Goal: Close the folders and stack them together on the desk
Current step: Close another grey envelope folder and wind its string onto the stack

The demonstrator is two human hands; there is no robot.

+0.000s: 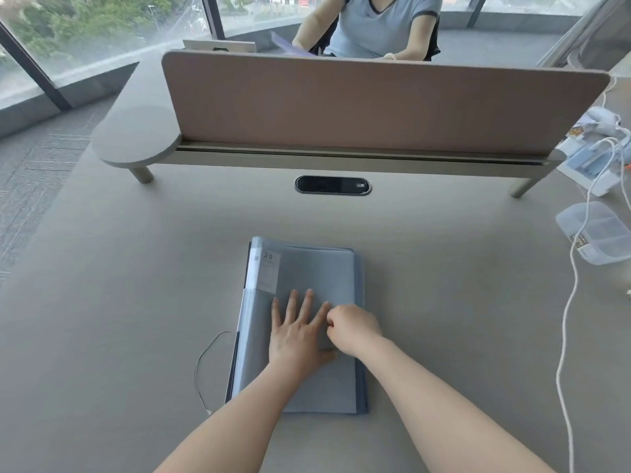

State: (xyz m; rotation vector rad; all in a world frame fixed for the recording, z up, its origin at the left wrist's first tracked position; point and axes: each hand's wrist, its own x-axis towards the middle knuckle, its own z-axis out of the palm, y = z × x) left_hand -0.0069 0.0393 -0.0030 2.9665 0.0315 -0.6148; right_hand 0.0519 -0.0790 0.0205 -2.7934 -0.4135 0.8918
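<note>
A stack of grey-blue folders (314,268) lies shut on the desk (119,319) in front of me, spines to the left. The top folder carries a label reading "20" near its far left corner. My left hand (297,331) rests flat on the top cover, fingers spread. My right hand (351,327) sits beside it on the cover, curled into a loose fist, touching the left hand's index finger. Whether it pinches anything is hidden.
A thin black wire (205,367) lies left of the stack. A brown divider panel (375,104) stands across the desk, with a cable port (333,185) below it. White cables (568,319) and plastic boxes (596,232) crowd the right side. A person sits behind the divider.
</note>
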